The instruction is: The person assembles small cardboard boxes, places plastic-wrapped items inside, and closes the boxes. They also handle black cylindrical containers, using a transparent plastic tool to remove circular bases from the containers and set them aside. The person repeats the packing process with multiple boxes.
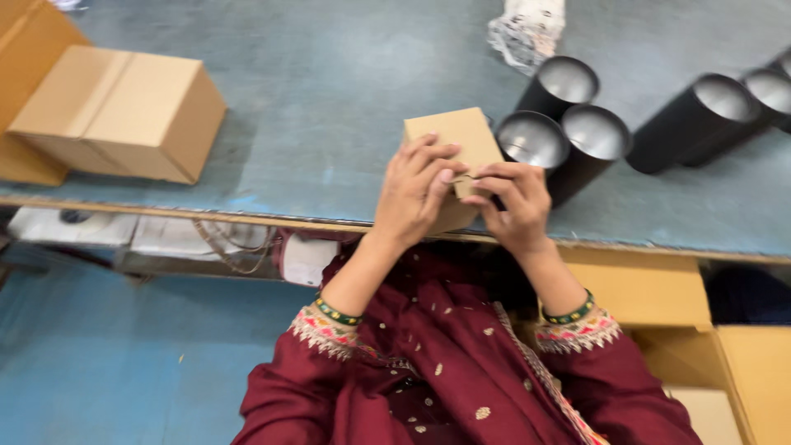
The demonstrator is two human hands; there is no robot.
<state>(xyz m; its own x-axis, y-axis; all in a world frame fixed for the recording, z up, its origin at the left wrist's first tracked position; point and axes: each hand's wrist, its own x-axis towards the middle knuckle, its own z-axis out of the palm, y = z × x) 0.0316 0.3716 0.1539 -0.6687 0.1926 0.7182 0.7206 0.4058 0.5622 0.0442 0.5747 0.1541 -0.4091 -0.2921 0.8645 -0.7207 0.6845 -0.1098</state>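
I hold a small brown cardboard box [456,140] upright over the near edge of the grey-blue table [346,99]. My left hand [414,190] wraps its left side, thumb and fingers pressed on the front face. My right hand [512,203] grips its lower right corner and pinches a flap there. Right behind the box lie black cylindrical tubes with silvery insides [534,138], open ends facing me. Both my sleeves are dark red with embroidered cuffs.
A larger closed cardboard box [124,111] sits at the table's left, with another carton [25,41] behind it. More black tubes [700,115] lie at the right, and crumpled white wrapping [527,29] at the back. Open cartons [700,346] stand below right. The floor is blue.
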